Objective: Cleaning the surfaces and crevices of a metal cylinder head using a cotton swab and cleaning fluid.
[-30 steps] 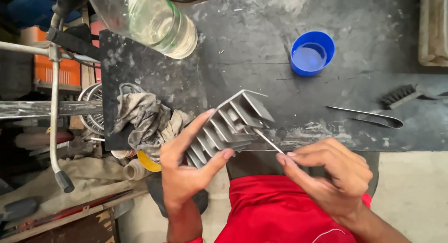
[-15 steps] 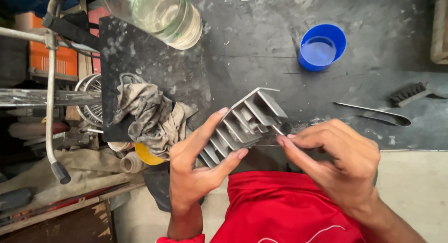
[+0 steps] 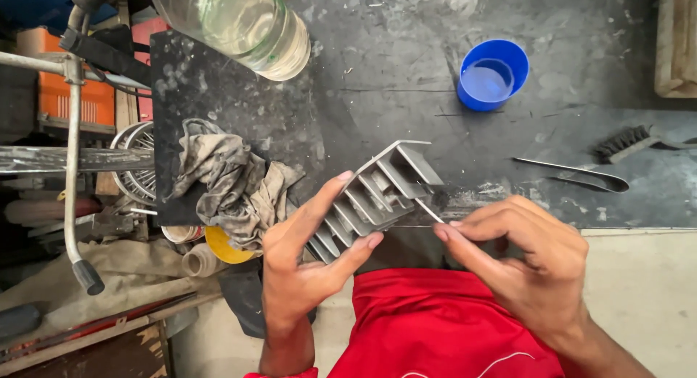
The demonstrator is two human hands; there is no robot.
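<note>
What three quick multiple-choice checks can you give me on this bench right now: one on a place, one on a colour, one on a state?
1. Where does the crumpled rag lie?
A. Beside the left hand, on the dark board
B. Inside the cup
C. Over the brush

2. What colour is the cup?
A. Yellow
B. Blue
C. White

3. How is the finned metal part held?
A. Lying free on the bench
B. Gripped by the left hand while the right hand pinches a thin rod against it
C. Clamped in a vise

Answers: 1 A, the rag sits just left of the gripping fingers; 2 B, its rim and wall are blue; 3 B, thumb and fingers wrap the fins and the rod tip meets them.
</note>
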